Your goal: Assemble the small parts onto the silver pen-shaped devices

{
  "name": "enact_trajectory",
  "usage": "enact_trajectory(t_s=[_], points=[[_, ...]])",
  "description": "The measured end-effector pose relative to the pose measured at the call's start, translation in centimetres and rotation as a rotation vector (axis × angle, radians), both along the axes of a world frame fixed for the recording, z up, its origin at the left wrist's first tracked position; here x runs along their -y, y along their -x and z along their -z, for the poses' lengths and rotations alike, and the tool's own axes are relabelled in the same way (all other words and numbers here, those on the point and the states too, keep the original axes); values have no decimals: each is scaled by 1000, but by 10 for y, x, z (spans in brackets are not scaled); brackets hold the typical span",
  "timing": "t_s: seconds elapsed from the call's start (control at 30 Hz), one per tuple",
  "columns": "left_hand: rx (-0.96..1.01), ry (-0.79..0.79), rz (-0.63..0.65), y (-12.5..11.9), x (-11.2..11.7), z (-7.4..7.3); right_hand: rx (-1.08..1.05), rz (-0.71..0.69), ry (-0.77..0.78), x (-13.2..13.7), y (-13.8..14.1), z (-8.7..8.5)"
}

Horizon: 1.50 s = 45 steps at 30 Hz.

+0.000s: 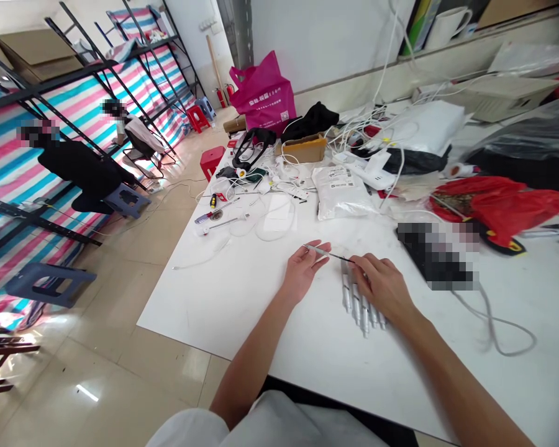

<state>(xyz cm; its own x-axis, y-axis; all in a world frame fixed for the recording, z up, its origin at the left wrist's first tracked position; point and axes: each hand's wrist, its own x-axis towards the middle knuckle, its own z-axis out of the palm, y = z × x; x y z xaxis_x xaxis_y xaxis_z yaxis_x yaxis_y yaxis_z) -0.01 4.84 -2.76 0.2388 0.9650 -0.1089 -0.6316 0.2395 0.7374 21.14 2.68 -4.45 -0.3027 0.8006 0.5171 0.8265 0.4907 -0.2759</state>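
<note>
My left hand (302,272) is closed in a pinch around a slim silver pen (317,249) above the white table. A thin dark rod like a refill (341,257) runs from the pen's right end to my right hand (378,280). The fingertips of that hand pinch the rod's far end. Whether the rod sits inside the pen or only touches it is too small to tell. Several silver pens (356,304) lie side by side on the table under and beside my right hand, which partly hides them.
Cables, a screwdriver (205,217), a white plastic parcel (342,192) and a magenta bag (265,93) fill the table's far side. Red plastic bags (498,202) and a blurred-out dark device (435,254) with a grey cable lie right. Two people sit on the left.
</note>
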Motion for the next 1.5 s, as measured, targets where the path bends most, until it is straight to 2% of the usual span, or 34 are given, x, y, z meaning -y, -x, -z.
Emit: enact_trajectory(t_s=[0.27, 0.5, 0.67, 0.77, 1.0, 1.13, 1.37, 1.5], points=[[188, 130, -115, 6, -5, 1, -230, 15, 99, 3, -2, 4], [270, 222, -34, 6, -4, 0, -490, 117, 146, 13, -4, 9], [290, 285, -8, 5, -5, -1, -551, 144, 189, 17, -4, 7], [303, 303, 13, 6, -4, -3, -590, 147, 150, 19, 2, 1], [221, 214, 146, 5, 2, -4, -536, -53, 111, 16, 33, -24], [172, 163, 187, 6, 4, -4, -561, -155, 91, 14, 44, -29], [134, 114, 210, 7, 5, -1, -712, -41, 126, 13, 58, -30], [50, 62, 229, 6, 7, -4, -685, -68, 6, 14, 62, -32]])
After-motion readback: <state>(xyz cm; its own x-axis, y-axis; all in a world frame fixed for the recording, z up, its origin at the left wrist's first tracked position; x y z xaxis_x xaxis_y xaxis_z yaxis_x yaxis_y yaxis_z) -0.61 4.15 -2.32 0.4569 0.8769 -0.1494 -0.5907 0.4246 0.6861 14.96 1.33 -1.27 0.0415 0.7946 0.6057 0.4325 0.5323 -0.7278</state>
